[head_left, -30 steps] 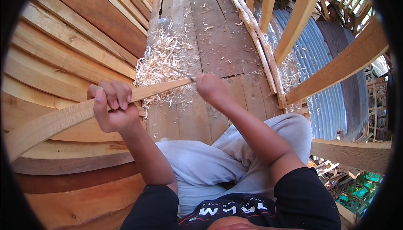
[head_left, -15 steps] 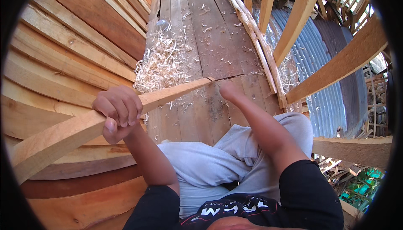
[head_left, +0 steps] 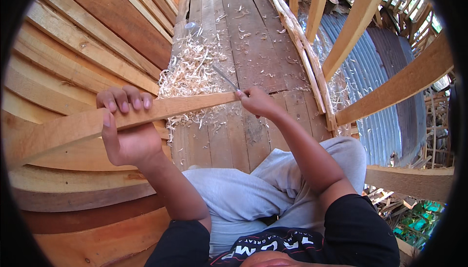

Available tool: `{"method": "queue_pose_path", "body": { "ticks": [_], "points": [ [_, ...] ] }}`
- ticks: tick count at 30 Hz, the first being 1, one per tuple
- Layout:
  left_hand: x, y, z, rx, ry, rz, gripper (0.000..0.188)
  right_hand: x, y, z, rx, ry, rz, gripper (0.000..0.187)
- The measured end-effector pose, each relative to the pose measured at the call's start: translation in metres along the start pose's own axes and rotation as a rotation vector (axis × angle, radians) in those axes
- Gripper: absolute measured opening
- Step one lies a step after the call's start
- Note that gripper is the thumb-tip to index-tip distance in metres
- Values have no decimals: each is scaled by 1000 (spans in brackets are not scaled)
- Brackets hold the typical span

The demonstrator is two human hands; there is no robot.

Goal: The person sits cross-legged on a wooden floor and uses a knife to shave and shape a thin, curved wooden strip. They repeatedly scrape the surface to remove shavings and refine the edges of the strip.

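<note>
A long, squared strip of light wood (head_left: 190, 104) slants across in front of me, from the lower left to a narrower end near the middle. My left hand (head_left: 130, 135) supports it from below, fingers curled over the far edge and thumb up against the near side. At the strip's right end my right hand (head_left: 257, 102) is closed round a thin grey metal blade (head_left: 225, 77) that points away to the upper left. Its handle is hidden in the fist, and the thumb lies by the wood's end.
Curled wood shavings (head_left: 192, 69) lie heaped on the plank floor (head_left: 253, 47), with a small clear cup-like object (head_left: 191, 27) beyond them. A plank wall (head_left: 87, 38) rises on the left. Rough poles (head_left: 297, 38), slanting posts and a corrugated metal sheet (head_left: 373, 91) stand on the right.
My left hand has rolled from a fist on top of the strip to holding it from beneath. My right hand has turned, moved left onto the end, and the blade now shows clearly.
</note>
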State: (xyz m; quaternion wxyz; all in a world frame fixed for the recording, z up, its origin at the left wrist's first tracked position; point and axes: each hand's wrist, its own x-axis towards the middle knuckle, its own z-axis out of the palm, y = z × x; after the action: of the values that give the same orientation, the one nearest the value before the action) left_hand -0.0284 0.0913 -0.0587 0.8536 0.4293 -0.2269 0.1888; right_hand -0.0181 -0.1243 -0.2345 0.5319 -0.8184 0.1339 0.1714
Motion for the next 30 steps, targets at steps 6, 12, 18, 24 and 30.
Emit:
{"method": "queue_pose_path", "body": {
  "ticks": [6, 12, 18, 24, 30],
  "points": [
    [-1, -24, -21, -50, -240, -28, 25, 17, 17, 0, 184, 157, -42, 46],
    [-4, -43, -18, -137, -440, 9, 25, 4, -4, -2, 379, 117, -9, 47],
    [-11, -52, -6, -222, -550, -12, 21, -14, -24, -6, 713, 185, 0, 41],
    [-13, -47, 15, 174, -434, 26, 18, -16, -22, -17, 1139, 322, 21, 37],
    [-14, -32, 19, 359, -365, 9, 98, 1, -2, -43, 1312, 392, -76, 31]
  ]
}}
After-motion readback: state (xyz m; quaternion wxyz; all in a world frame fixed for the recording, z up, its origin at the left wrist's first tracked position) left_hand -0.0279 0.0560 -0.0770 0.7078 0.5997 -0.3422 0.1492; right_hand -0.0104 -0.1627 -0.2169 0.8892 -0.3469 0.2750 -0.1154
